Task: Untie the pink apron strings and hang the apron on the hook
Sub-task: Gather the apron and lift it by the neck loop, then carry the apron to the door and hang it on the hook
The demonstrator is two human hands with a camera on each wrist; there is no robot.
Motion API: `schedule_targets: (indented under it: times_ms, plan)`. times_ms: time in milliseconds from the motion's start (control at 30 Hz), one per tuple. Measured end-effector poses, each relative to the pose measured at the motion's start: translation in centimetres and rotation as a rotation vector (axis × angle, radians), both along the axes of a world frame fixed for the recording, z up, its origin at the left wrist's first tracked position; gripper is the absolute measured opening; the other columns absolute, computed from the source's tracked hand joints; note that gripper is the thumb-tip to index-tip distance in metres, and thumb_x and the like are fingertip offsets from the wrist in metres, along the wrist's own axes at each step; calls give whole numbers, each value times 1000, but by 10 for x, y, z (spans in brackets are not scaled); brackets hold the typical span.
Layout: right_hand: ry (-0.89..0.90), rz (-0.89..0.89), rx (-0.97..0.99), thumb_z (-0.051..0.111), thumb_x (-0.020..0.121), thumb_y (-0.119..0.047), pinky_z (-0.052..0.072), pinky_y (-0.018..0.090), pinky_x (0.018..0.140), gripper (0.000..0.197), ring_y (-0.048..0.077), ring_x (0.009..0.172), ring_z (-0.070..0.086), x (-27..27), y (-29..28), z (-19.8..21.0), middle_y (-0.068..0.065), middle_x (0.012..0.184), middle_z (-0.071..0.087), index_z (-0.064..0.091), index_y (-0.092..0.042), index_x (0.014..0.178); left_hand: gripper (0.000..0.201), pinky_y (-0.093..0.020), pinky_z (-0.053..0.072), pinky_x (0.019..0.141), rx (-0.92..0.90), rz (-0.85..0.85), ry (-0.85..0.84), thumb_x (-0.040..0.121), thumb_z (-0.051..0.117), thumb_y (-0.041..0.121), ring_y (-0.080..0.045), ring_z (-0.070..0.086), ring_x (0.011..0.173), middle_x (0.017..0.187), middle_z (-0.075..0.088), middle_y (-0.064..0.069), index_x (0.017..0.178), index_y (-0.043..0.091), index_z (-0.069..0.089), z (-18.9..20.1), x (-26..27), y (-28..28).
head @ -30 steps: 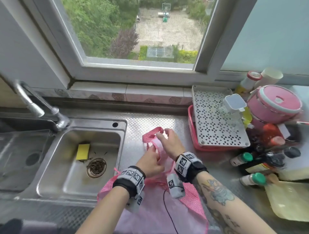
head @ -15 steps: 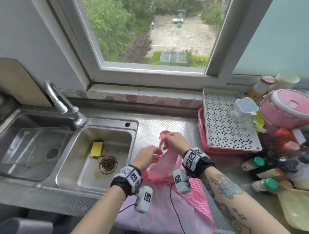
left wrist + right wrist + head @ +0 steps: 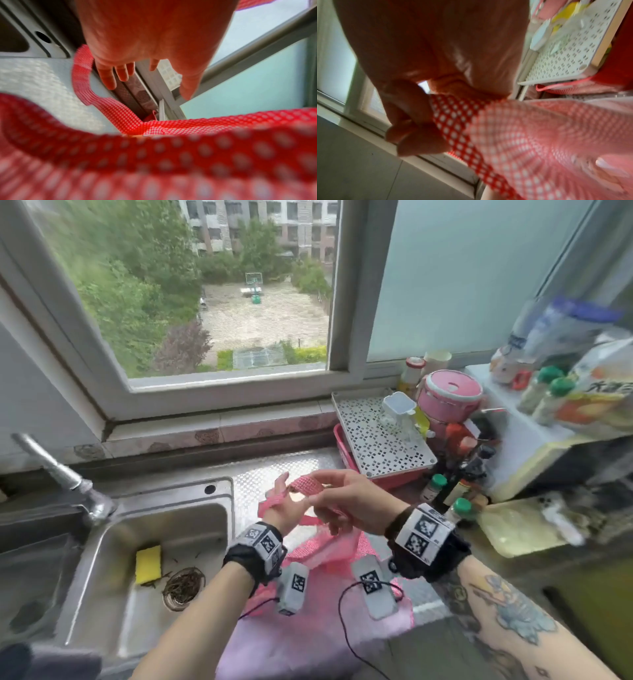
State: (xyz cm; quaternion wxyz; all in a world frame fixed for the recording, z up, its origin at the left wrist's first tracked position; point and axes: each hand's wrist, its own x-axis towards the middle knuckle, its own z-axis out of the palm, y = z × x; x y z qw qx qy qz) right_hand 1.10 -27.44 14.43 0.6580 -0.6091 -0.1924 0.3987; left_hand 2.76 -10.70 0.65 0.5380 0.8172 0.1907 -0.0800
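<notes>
Nearest you, the pink apron (image 3: 318, 631) drapes over the steel counter's (image 3: 260, 477) front edge. Beyond it, your right hand (image 3: 346, 505) pinches the gingham neck strap (image 3: 306, 486), which runs leftward across your left hand (image 3: 286, 508), whose fingers are spread and relaxed inside the loop. No hook is visible.

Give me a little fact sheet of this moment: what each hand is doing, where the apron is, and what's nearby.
Left hand: fingers straight, checked strap looped over it
Right hand: pinches the same strap, seen in the right wrist view
Apron: body lies on the steel counter, top lifted
Hook: not in view
Sink: left of the apron, yellow sponge inside
Drying tray: white, perforated, right of the hands
</notes>
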Motion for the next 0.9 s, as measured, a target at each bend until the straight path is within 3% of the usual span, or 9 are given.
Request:
schedule_targets:
  times_ms: [33,100,167,300,400,500,600,700,900]
  plan:
    - [-33,-43,1,51,90,9,44,13,41,19,1,41,51,-5,-10,9,-6,57,61,58,4,107,77,-29,58,58,-9,5,-8,76,66,53,-25,61,89,119,56,-6,135,15,34,24,-6,-6]
    - [-93,-237,36,57,88,5,42,15,37,23,5,39,49,-17,-38,23,0,58,56,62,6,110,50,-29,55,54,-32,-55,38,87,63,26,-22,61,78,105,60,-6,128,12,38,45,-11,-14]
    - [-97,-480,121,62,83,-1,40,17,34,17,9,35,46,-29,-72,32,1,50,52,69,-2,98,23,-29,49,46,-48,-176,130,91,58,24,-18,61,55,89,64,-12,111,20,47,62,-9,-18]
    - [-22,-775,358,74,65,-10,34,15,33,34,6,26,34,-63,-137,46,-1,37,41,66,-4,97,43,-19,32,37,123,-479,241,87,63,34,-11,45,37,57,58,-3,125,20,51,85,-7,-28]
    - [-54,-868,400,77,64,-17,32,15,34,29,5,25,31,-99,-193,55,-2,37,43,69,-9,90,34,-18,37,38,102,-675,278,84,64,46,-14,58,44,62,67,-5,105,20,60,98,-19,-61]
    - [-86,-925,395,74,66,-18,32,18,38,17,7,31,36,-135,-242,64,-2,46,50,68,-13,80,15,-20,50,50,121,-669,38,90,59,34,-15,64,66,92,71,-10,89,19,61,111,-23,-106]
    - [-102,-1012,443,67,68,-17,31,21,38,15,9,40,35,-171,-290,74,-2,51,45,55,-12,74,11,-27,55,73,-168,-620,-144,94,51,14,-19,66,84,111,68,-17,95,10,61,137,-36,-162]
    - [-184,-1106,380,51,82,-14,22,19,33,19,5,37,29,-201,-337,83,-7,43,35,49,-15,62,15,-44,53,92,-296,-682,-292,95,47,6,-26,66,99,109,69,-14,96,12,61,172,-51,-214]
    - [-278,-1388,435,41,90,-9,19,22,38,34,5,33,29,-288,-456,92,-9,39,34,58,-18,62,30,-28,53,61,-511,-851,-401,96,38,-5,-5,57,55,75,60,-5,89,11,62,245,-111,-361]
